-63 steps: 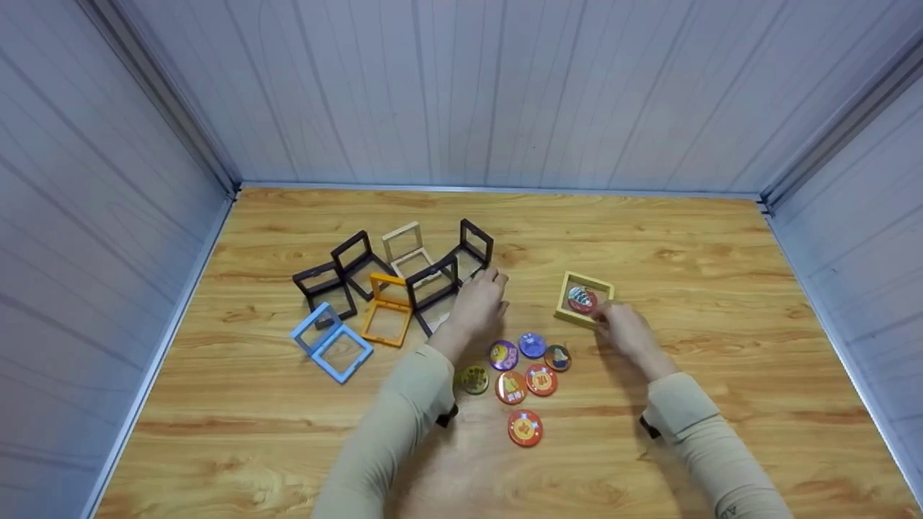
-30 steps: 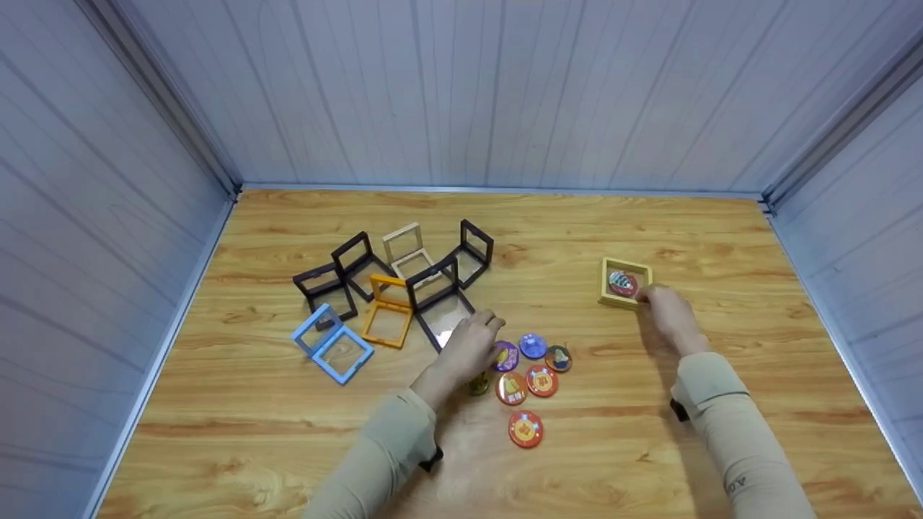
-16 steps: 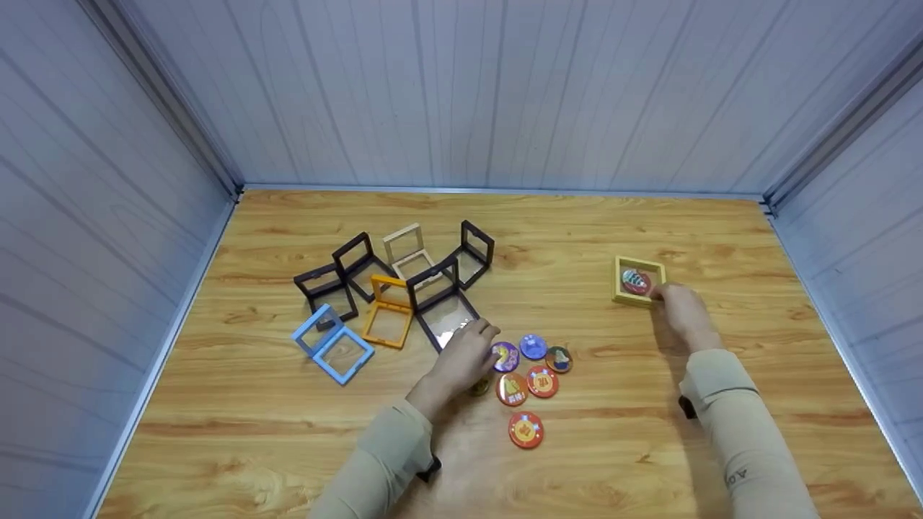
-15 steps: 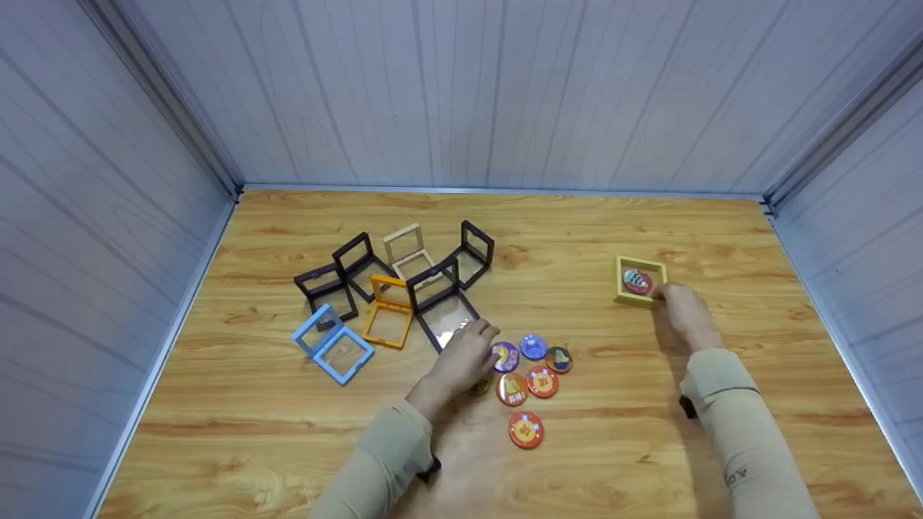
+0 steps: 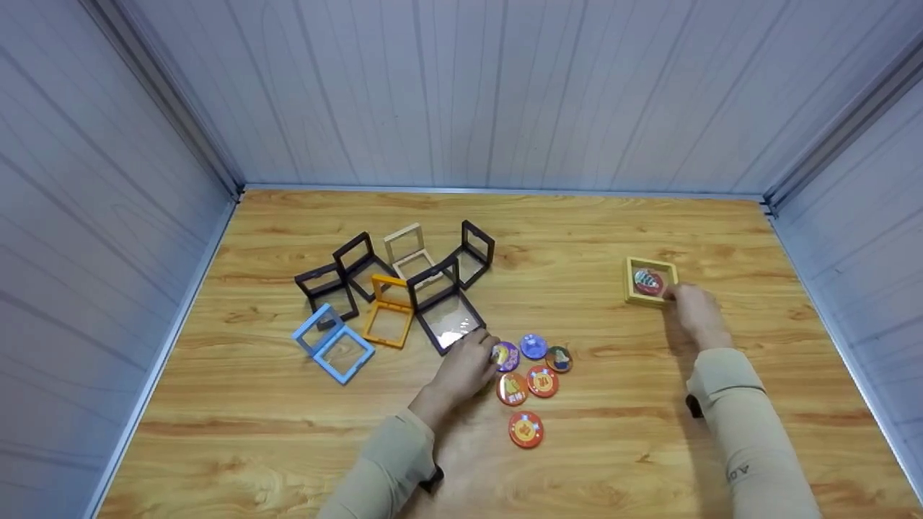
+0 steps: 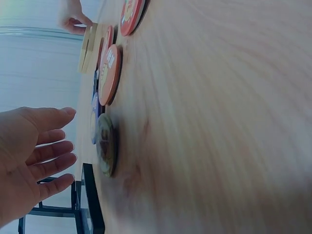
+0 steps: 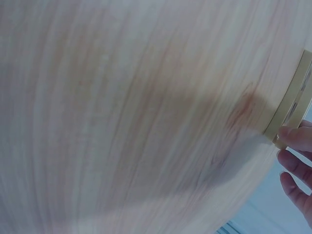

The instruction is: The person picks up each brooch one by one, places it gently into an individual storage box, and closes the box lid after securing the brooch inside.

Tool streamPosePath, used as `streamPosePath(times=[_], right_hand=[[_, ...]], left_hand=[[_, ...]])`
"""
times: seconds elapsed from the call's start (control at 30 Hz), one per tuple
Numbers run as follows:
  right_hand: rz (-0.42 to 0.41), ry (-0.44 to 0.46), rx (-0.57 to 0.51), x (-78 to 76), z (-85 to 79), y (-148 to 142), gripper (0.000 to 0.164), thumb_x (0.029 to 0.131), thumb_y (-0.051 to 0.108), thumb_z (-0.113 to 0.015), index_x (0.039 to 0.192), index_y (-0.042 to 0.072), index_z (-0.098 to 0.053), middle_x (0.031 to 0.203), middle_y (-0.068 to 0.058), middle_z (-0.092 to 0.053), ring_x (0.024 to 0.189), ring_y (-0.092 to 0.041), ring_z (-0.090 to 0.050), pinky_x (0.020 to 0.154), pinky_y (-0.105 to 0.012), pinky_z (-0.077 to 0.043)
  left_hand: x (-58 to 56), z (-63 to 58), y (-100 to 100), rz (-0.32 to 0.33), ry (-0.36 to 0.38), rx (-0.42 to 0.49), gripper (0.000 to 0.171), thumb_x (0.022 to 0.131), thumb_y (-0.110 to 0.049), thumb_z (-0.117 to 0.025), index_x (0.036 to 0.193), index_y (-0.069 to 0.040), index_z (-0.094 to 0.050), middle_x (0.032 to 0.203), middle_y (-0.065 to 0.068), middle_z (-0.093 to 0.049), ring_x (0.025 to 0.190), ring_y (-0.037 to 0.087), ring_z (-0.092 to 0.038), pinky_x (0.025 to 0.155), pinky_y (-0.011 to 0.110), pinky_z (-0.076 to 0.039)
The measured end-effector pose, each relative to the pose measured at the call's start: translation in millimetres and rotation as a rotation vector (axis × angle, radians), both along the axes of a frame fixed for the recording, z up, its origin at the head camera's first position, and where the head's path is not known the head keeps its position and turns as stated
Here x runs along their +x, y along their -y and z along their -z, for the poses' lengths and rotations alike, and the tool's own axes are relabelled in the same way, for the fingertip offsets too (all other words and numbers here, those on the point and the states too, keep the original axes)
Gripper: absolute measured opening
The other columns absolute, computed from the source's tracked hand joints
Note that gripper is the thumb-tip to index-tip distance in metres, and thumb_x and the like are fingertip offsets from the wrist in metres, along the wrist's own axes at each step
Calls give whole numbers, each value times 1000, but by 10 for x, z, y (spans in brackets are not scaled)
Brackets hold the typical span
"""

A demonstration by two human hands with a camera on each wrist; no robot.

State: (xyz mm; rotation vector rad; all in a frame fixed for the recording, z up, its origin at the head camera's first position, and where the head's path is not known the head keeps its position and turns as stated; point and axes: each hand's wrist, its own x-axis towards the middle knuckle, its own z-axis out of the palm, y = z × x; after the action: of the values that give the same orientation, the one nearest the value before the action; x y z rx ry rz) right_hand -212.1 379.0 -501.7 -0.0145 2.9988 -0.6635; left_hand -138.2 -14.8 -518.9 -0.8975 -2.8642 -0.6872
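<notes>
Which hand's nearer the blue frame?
Left. The left hand is right of the blue frame, not touching it; the right hand is much farther right, holding the yellow frame.

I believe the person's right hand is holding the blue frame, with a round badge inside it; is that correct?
Almost: the frame held by the right hand is yellow, not blue, as the head view shows; the round badge is inside it.

Olive badge: round, lying flat.
Yellow frame: square, closed, flat, at two o'clock from the olive badge.
Red badge: round, patterned, inside the frame.
</notes>
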Motion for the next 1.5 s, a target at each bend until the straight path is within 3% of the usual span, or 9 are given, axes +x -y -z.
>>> streamPosePath(times=[0.27,0.43,0.67,0.8,0.93,1.03,1.1,1.3,1.5], right_hand=[[-124,-71,136,22,15,-16,26,85,-10,-41,102,-7,-60,101,-27,-57,92,-45,-51,79,-54,-39],[-152,-101,177,33,8,-3,28,83,-12,-41,104,-7,-59,101,-27,-57,91,-44,-51,77,-53,-41],[-136,-113,142,36,-45,74,27,86,-7,-41,105,-4,-60,103,-25,-57,93,-44,-51,77,-54,-40],[-162,-139,134,21,-69,183,32,81,-12,-45,109,-4,-58,106,-25,-56,92,-44,-52,76,-54,-41],[-212,-236,145,7,-69,301,37,73,-17,-51,107,-4,-58,104,-25,-56,83,-43,-55,66,-52,-45],[-235,-310,140,-12,-51,387,29,72,-14,-57,99,-2,-59,97,-23,-58,77,-41,-57,61,-50,-46],[-246,-329,129,-26,-39,444,26,74,-11,-60,99,-3,-59,97,-23,-58,81,-40,-57,64,-49,-47],[-280,-308,107,-68,-25,603,29,76,-6,-62,104,-8,-57,100,-26,-57,96,-40,-52,81,-50,-42],[-265,-273,58,-105,-19,786,28,78,1,-62,105,-7,-57,98,-23,-58,89,-36,-54,76,-48,-43]], left_hand=[[5,76,-79,-2,5,24,29,76,-13,-66,101,1,-59,95,9,-53,87,21,-52,79,32,-45],[10,113,-147,-39,36,25,29,78,-17,-66,100,1,-60,94,9,-52,87,21,-51,79,33,-44],[8,114,-231,-135,101,-56,41,75,-30,-69,101,1,-59,96,9,-52,90,22,-50,79,35,-44],[0,119,-272,-185,107,-87,46,74,-35,-69,101,1,-59,96,10,-52,89,23,-51,78,35,-44],[-9,121,-309,-219,107,-100,49,72,-36,-71,100,2,-60,95,11,-51,88,23,-50,77,35,-44],[-5,115,-331,-232,112,-108,50,70,-36,-72,99,3,-60,95,11,-50,88,23,-49,76,34,-45],[0,112,-340,-237,103,-110,50,69,-35,-73,98,3,-60,94,11,-50,87,23,-49,75,33,-45],[4,124,-350,-244,59,-107,47,68,-32,-75,95,3,-61,91,10,-50,85,23,-50,71,33,-46],[-4,136,-370,-255,74,-74,44,68,-30,-74,93,4,-62,90,11,-49,82,23,-50,70,33,-46]])
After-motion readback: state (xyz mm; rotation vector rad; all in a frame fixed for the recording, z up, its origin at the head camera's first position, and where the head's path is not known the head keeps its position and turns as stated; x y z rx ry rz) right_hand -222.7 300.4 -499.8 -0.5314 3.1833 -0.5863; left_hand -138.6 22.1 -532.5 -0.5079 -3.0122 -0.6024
